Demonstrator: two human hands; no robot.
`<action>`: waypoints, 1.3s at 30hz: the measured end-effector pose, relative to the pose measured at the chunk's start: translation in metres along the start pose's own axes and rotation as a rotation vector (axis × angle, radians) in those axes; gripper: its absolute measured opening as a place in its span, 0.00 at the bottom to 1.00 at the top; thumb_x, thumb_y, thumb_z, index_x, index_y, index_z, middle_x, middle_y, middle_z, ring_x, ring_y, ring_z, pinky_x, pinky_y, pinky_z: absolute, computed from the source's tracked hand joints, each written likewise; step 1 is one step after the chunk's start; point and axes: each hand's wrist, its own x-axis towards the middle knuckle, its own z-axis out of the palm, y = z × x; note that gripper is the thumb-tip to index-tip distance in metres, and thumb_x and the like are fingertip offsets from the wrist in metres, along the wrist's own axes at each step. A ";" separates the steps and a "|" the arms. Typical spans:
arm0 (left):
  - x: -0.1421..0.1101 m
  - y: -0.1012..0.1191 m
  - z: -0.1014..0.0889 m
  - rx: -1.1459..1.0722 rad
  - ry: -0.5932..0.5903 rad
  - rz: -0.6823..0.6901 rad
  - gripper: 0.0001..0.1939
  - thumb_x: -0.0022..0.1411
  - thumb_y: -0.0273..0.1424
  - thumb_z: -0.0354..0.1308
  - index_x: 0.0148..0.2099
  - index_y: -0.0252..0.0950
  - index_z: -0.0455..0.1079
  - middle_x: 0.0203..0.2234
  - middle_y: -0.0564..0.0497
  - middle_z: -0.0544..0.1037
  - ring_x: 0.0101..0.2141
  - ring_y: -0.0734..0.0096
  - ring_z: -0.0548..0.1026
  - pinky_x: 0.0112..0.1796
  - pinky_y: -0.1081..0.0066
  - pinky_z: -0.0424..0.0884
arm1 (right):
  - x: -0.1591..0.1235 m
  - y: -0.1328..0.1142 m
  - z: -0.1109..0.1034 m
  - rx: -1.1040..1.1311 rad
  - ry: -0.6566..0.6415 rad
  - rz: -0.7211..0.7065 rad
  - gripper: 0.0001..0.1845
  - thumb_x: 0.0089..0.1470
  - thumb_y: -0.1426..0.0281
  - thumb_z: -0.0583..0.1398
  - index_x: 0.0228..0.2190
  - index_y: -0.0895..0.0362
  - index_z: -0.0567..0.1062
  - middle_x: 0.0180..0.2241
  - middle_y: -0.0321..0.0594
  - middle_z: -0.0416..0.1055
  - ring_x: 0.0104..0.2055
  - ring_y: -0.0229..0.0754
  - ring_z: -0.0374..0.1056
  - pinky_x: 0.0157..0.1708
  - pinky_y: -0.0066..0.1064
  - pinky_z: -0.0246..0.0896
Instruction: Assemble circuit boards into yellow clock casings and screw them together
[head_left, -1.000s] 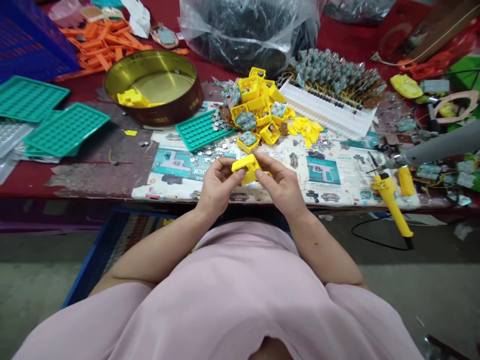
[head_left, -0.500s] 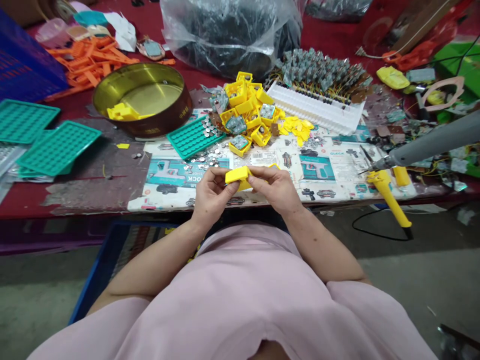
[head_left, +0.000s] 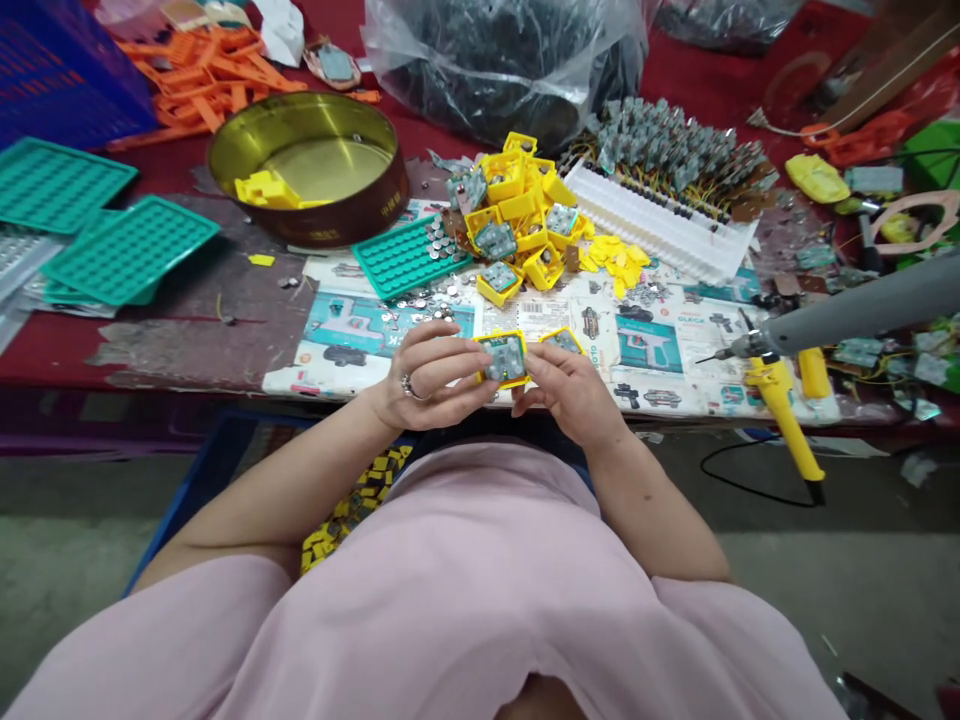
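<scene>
My left hand [head_left: 424, 378] pinches a small yellow plastic case [head_left: 504, 358], its open side up so the grey circuit board inside shows. My right hand [head_left: 571, 390] grips the same case from the right, fingers curled. A second yellow case [head_left: 561, 340] lies on the paper just behind my right fingers. Both hands hover at the near table edge, above my lap. Further back sits a pile of yellow cases [head_left: 519, 220] with boards in them.
A gold round tin [head_left: 309, 168] holds yellow lids. Green cell trays [head_left: 409, 257] and loose button cells [head_left: 427, 298] lie near. A white rack of wired boards [head_left: 660, 215], a yellow soldering iron [head_left: 784, 420], a grey tool [head_left: 855, 310] and a blue crate [head_left: 225, 470] below.
The case in my hands has been turned over: its plain yellow side faced up before, now the open side with the circuit board does. My hands dropped slightly toward the table edge.
</scene>
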 end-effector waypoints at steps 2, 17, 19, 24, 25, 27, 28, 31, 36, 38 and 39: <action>-0.001 0.002 0.000 0.000 -0.020 0.012 0.11 0.55 0.26 0.68 0.36 0.49 0.73 0.31 0.60 0.77 0.36 0.76 0.76 0.47 0.68 0.76 | 0.000 -0.002 0.005 -0.033 0.021 -0.018 0.24 0.42 0.50 0.70 0.35 0.56 0.80 0.28 0.32 0.74 0.24 0.28 0.66 0.21 0.21 0.71; -0.010 0.005 -0.004 0.092 -0.023 0.072 0.10 0.58 0.25 0.65 0.40 0.45 0.73 0.37 0.57 0.76 0.41 0.75 0.75 0.47 0.68 0.79 | 0.004 0.008 0.013 -0.028 0.091 0.044 0.31 0.35 0.48 0.72 0.35 0.56 0.76 0.20 0.27 0.69 0.20 0.30 0.65 0.19 0.24 0.70; -0.009 0.006 -0.004 0.079 -0.027 0.093 0.07 0.58 0.25 0.65 0.37 0.42 0.72 0.38 0.55 0.75 0.42 0.74 0.75 0.48 0.68 0.79 | 0.004 0.008 0.011 -0.033 0.038 0.045 0.32 0.37 0.49 0.72 0.40 0.56 0.75 0.19 0.26 0.68 0.20 0.31 0.65 0.19 0.24 0.70; -0.009 0.008 -0.003 0.067 -0.039 0.105 0.06 0.58 0.25 0.65 0.36 0.41 0.72 0.38 0.55 0.74 0.42 0.74 0.74 0.49 0.68 0.79 | 0.001 0.012 0.009 -0.070 -0.002 -0.016 0.28 0.43 0.51 0.70 0.39 0.57 0.74 0.19 0.26 0.67 0.18 0.29 0.63 0.18 0.22 0.67; -0.010 0.008 -0.002 0.063 -0.036 0.106 0.06 0.59 0.24 0.64 0.36 0.40 0.72 0.38 0.55 0.74 0.42 0.73 0.75 0.49 0.67 0.79 | 0.000 0.013 0.009 -0.062 0.004 -0.026 0.28 0.43 0.51 0.70 0.39 0.56 0.74 0.19 0.25 0.67 0.17 0.29 0.63 0.18 0.22 0.66; -0.010 0.009 -0.002 0.057 -0.025 0.098 0.06 0.59 0.24 0.64 0.36 0.39 0.72 0.38 0.54 0.74 0.42 0.73 0.75 0.48 0.66 0.80 | 0.000 0.015 0.008 -0.039 0.021 -0.023 0.28 0.42 0.51 0.71 0.39 0.56 0.73 0.20 0.25 0.67 0.17 0.29 0.63 0.18 0.23 0.67; -0.011 0.009 -0.001 0.052 -0.019 0.087 0.06 0.59 0.24 0.63 0.36 0.39 0.72 0.38 0.54 0.74 0.43 0.72 0.75 0.48 0.66 0.80 | 0.000 0.015 0.007 -0.027 0.030 -0.006 0.29 0.42 0.50 0.71 0.38 0.56 0.72 0.20 0.26 0.68 0.17 0.30 0.64 0.19 0.24 0.68; -0.011 0.009 0.000 0.021 -0.008 0.066 0.05 0.59 0.24 0.63 0.36 0.39 0.72 0.38 0.54 0.75 0.45 0.71 0.77 0.48 0.67 0.80 | 0.002 0.012 0.004 0.002 0.029 0.080 0.32 0.40 0.47 0.70 0.40 0.55 0.73 0.24 0.28 0.71 0.20 0.32 0.68 0.21 0.26 0.72; -0.012 0.010 0.001 0.012 -0.001 0.053 0.07 0.57 0.24 0.65 0.35 0.42 0.74 0.35 0.56 0.76 0.42 0.73 0.79 0.48 0.68 0.79 | 0.005 0.009 0.003 -0.034 0.077 0.056 0.28 0.40 0.47 0.70 0.35 0.55 0.78 0.29 0.32 0.74 0.25 0.32 0.69 0.19 0.24 0.70; -0.014 0.011 0.001 0.019 -0.017 0.036 0.09 0.57 0.25 0.65 0.37 0.46 0.74 0.33 0.58 0.77 0.41 0.74 0.81 0.47 0.69 0.80 | 0.006 0.011 0.005 -0.037 0.102 0.027 0.26 0.40 0.48 0.70 0.32 0.56 0.78 0.26 0.33 0.73 0.25 0.31 0.68 0.21 0.23 0.69; -0.016 0.011 0.001 0.016 -0.036 0.020 0.09 0.58 0.25 0.65 0.38 0.47 0.75 0.32 0.59 0.77 0.40 0.74 0.81 0.46 0.69 0.80 | 0.005 0.012 0.005 -0.034 0.114 0.018 0.26 0.39 0.48 0.71 0.31 0.56 0.78 0.25 0.33 0.73 0.24 0.32 0.68 0.21 0.23 0.69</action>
